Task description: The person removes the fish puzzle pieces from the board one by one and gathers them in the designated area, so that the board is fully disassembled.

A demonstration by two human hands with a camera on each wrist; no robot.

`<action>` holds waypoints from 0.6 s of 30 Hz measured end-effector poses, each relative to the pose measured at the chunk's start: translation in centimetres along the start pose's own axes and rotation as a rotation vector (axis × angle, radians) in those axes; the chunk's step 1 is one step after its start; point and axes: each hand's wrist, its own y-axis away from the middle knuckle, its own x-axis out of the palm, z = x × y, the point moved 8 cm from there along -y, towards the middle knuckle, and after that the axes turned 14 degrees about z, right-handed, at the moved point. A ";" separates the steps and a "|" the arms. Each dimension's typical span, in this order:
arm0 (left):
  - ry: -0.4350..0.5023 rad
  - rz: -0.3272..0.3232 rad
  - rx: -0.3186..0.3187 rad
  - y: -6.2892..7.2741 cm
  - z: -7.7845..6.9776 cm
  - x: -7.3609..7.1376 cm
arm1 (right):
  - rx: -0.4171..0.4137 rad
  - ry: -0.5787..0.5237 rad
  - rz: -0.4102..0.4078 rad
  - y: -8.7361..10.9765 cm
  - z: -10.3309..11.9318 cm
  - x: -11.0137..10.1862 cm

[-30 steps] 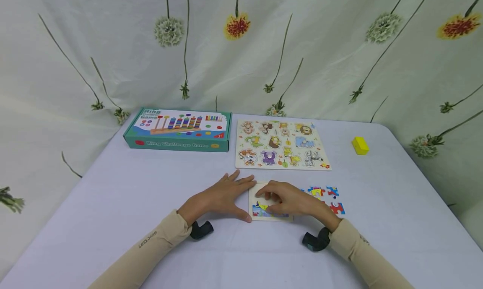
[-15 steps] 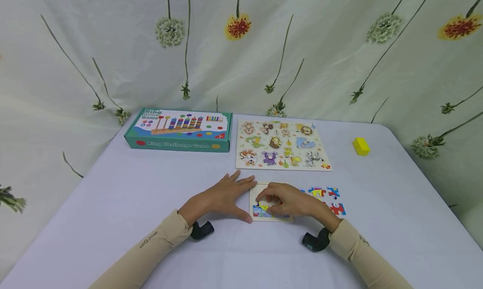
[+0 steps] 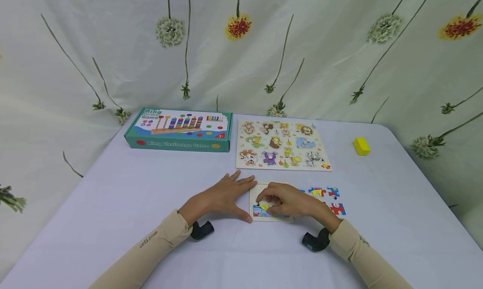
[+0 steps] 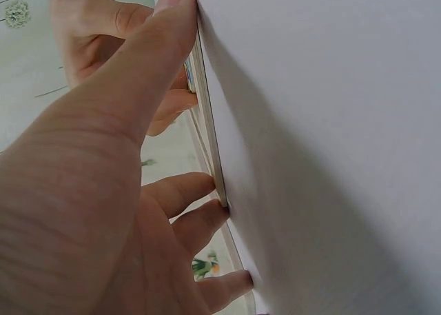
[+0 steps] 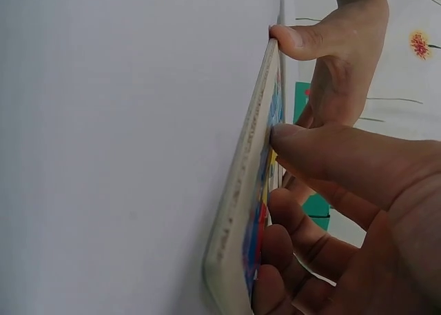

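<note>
While the spread left hand (image 3: 225, 195) touches the board (image 3: 259, 190) alongside, the bent right hand (image 3: 285, 199) partly covers it, grasp unclear.

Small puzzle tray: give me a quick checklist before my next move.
1. Small puzzle tray flat on the table: ok.
2. Left hand bracing it: ok, thumb and fingers touch its left side.
3. Pieces under the right hand fully seated: cannot tell, that hand covers part of them.
4. Tray filled: not ok, its upper left part is bare.
5. Loose pieces at hand: ok, some lie just right of the tray.
</note>
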 end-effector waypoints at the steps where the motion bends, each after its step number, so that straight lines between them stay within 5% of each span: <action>1: -0.001 -0.001 0.001 0.0 0.0 0.0 | -0.002 -0.003 0.001 0.0 0.0 0.0; 18: 0.005 -0.001 -0.005 -0.1 0.1 0.1 | -0.001 -0.039 -0.018 0.2 -0.1 0.0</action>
